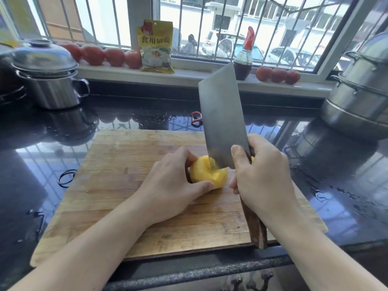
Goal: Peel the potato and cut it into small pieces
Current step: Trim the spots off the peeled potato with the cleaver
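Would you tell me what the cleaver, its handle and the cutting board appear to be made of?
Cleaver: apparently steel, its broad blade a dull, brushed grey. Handle: probably wood, dark reddish-brown with grain-like streaks. Cutting board: wood or perhaps bamboo, pale tan, built from joined strips, with a worn matte surface.

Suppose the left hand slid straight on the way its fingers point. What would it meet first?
The left hand already grips the potato; beyond that, probably the cleaver blade cutting into it, though depth is unclear.
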The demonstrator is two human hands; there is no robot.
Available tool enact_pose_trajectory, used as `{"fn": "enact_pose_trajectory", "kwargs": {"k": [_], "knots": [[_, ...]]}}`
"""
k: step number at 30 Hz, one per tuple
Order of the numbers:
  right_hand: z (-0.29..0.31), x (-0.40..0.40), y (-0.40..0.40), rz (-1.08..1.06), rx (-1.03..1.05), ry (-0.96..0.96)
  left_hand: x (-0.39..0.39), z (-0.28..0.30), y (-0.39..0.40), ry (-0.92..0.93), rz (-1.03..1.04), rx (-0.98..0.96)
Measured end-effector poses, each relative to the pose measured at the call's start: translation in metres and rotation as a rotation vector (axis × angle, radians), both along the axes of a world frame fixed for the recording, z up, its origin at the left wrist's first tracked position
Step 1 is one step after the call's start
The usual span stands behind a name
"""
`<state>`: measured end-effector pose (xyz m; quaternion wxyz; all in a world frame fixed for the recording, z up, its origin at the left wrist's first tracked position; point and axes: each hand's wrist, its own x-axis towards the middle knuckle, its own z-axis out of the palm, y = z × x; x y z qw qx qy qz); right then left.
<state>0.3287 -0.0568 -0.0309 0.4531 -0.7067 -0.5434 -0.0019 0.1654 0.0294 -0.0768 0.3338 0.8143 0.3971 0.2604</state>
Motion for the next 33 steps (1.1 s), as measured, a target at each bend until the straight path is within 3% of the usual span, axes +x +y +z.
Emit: {"fn": "enact_pose_trajectory", "kwargs": {"k": [16,23,27,30,33], "knots": [[-0.007,0.012,0.005,0.093,-0.127,0.666,0.0,-0.002,0.001,-0.009,-0.008,0.013],[-0.008,0.017,0.009,0.12,-0.195,1.099,0.0,-0.002,-0.001,-0.033,0.002,-0.017],[0.007,0.03,0.005,0.131,-0.167,1.229,0.001,0.0,-0.003,0.006,0.003,-0.01],[0.022,0.047,-0.001,0.104,-0.092,1.2,0.0,0.009,-0.012,0.009,0.02,0.172],[0.034,0.064,-0.005,0.028,-0.045,1.139,0.009,0.025,-0.024,0.159,0.002,0.58]]}}
